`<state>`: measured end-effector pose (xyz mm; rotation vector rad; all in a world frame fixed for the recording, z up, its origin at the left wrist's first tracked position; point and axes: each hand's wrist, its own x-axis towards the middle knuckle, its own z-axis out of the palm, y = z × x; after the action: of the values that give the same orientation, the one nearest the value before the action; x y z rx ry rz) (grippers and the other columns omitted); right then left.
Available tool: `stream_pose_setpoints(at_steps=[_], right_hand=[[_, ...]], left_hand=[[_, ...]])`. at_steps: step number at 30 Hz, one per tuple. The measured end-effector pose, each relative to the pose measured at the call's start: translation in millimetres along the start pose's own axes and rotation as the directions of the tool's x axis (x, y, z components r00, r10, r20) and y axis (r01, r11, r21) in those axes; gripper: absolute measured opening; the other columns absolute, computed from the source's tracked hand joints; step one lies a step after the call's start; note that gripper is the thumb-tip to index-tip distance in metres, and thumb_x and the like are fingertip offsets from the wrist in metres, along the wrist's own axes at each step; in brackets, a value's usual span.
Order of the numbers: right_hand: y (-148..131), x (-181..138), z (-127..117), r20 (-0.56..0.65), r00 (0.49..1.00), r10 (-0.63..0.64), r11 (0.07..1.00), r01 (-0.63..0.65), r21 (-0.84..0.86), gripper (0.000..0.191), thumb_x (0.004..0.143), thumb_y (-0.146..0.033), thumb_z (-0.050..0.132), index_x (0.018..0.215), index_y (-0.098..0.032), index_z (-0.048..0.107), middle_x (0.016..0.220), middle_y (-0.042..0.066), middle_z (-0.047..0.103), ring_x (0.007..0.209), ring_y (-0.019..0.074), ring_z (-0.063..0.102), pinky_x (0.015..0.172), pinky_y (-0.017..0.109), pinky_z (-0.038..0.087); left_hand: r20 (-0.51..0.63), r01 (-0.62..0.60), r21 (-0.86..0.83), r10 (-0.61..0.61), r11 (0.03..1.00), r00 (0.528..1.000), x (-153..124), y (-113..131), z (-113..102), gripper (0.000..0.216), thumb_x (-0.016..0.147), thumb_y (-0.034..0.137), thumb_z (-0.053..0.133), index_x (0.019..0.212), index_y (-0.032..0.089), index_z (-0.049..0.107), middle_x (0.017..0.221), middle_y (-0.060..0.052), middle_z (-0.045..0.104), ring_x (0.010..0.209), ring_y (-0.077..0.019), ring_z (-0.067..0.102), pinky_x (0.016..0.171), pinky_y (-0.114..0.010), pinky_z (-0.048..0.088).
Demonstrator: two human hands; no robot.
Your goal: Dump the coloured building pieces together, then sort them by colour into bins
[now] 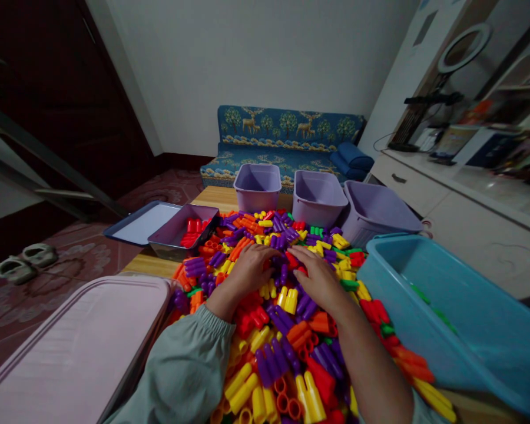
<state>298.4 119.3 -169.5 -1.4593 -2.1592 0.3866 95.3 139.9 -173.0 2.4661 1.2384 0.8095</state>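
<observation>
A big heap of plastic tube blocks (274, 330) in red, orange, yellow, purple and green covers the wooden table (154, 265). My left hand (249, 268) lies palm down on the heap, fingers curled among purple and orange pieces. My right hand (315, 277) rests beside it, fingertips touching red and purple pieces near the heap's middle. Whether either hand grips a piece is hidden under the fingers. A purple tray (176, 238) at the left holds a few red blocks (193, 229).
Three purple bins (257, 185) (318, 197) (380, 215) stand at the table's far edge. A large blue tub (459, 318) with a few green pieces sits right. A pink lid (79, 353) lies near left, a blue-rimmed lid (141, 222) far left. Sofa, cabinet and slippers surround.
</observation>
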Motion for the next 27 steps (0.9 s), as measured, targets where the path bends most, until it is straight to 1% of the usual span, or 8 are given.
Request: stream_pose_setpoints(at_steps=[2,6,12,15,17,20,24,27], right_hand=[[-1,0,-1,-0.011,1.0,0.001,1.0,-0.001,-0.013,0.053,0.079,-0.007,0.052,0.129,-0.021,0.061,0.135,0.008,0.058,0.125,0.0228,0.053,0.109,0.04,0.04],[-3,0,-3,-0.047,0.999,0.006,0.998,-0.009,-0.063,0.047,0.077,-0.008,0.057,0.122,-0.022,0.064,0.128,0.008,0.061,0.12,0.0235,0.055,0.104,0.038,0.043],[-4,0,-6,-0.052,0.994,0.099,0.992,-0.102,-0.072,0.034,0.078,-0.009,0.058,0.108,-0.021,0.067,0.111,0.008,0.067,0.106,0.0234,0.062,0.095,0.038,0.048],[-4,1,-7,-0.1,0.985,0.144,0.988,-0.148,-0.037,0.032,0.08,-0.008,0.053,0.106,-0.021,0.066,0.108,0.007,0.07,0.105,0.0236,0.064,0.094,0.038,0.048],[-3,1,-8,-0.153,0.972,0.177,0.984,-0.176,0.017,0.034,0.082,-0.009,0.051,0.111,-0.021,0.064,0.109,0.007,0.071,0.103,0.023,0.066,0.093,0.037,0.049],[-4,1,-11,-0.156,0.967,0.2,0.98,-0.199,0.022,0.037,0.085,-0.014,0.052,0.12,-0.021,0.061,0.111,0.008,0.072,0.103,0.0242,0.067,0.089,0.037,0.05],[-8,0,-15,-0.064,0.972,0.228,0.971,-0.232,-0.062,0.033,0.086,-0.02,0.057,0.118,-0.019,0.066,0.111,0.011,0.072,0.103,0.0285,0.067,0.089,0.041,0.05],[-13,0,-17,-0.077,0.969,0.236,0.971,-0.238,-0.02,0.031,0.088,-0.026,0.057,0.117,-0.02,0.067,0.111,0.01,0.073,0.104,0.0274,0.067,0.09,0.039,0.049]], left_hand=[[-0.002,0.017,0.016,-0.017,1.0,1.0,0,-1,0,0.039,0.073,0.007,0.064,0.11,0.02,0.07,0.108,-0.008,0.072,0.101,-0.0232,0.064,0.093,-0.036,0.046],[-0.016,-0.001,0.028,0.002,1.0,1.0,2,0,-1,0.028,0.077,0.013,0.066,0.103,0.019,0.072,0.098,-0.008,0.073,0.094,-0.0228,0.064,0.088,-0.036,0.046],[-0.071,0.05,0.035,-0.048,0.998,0.996,1,4,-4,0.019,0.082,0.016,0.061,0.099,0.016,0.07,0.098,-0.01,0.072,0.092,-0.0237,0.064,0.087,-0.037,0.046],[-0.15,0.118,-0.088,-0.13,0.989,0.98,1,5,-3,0.02,0.084,0.017,0.057,0.101,0.016,0.068,0.096,-0.009,0.073,0.09,-0.0229,0.065,0.082,-0.034,0.048],[-0.196,0.139,-0.212,-0.181,0.967,0.964,2,5,-3,0.021,0.085,0.019,0.056,0.103,0.015,0.067,0.096,-0.009,0.073,0.089,-0.0216,0.067,0.079,-0.031,0.049],[-0.208,0.15,-0.31,-0.221,0.939,0.953,1,5,-4,0.025,0.086,0.019,0.056,0.107,0.015,0.069,0.097,-0.009,0.074,0.088,-0.0207,0.068,0.078,-0.029,0.05],[-0.187,0.158,-0.22,-0.201,0.963,0.962,1,9,-6,0.027,0.089,0.025,0.056,0.109,0.015,0.071,0.092,-0.009,0.075,0.077,-0.0186,0.066,0.073,-0.029,0.049],[-0.214,0.124,-0.123,-0.148,0.985,0.966,2,9,-6,0.027,0.09,0.024,0.055,0.109,0.016,0.072,0.09,-0.009,0.072,0.076,-0.0173,0.064,0.073,-0.028,0.048]])
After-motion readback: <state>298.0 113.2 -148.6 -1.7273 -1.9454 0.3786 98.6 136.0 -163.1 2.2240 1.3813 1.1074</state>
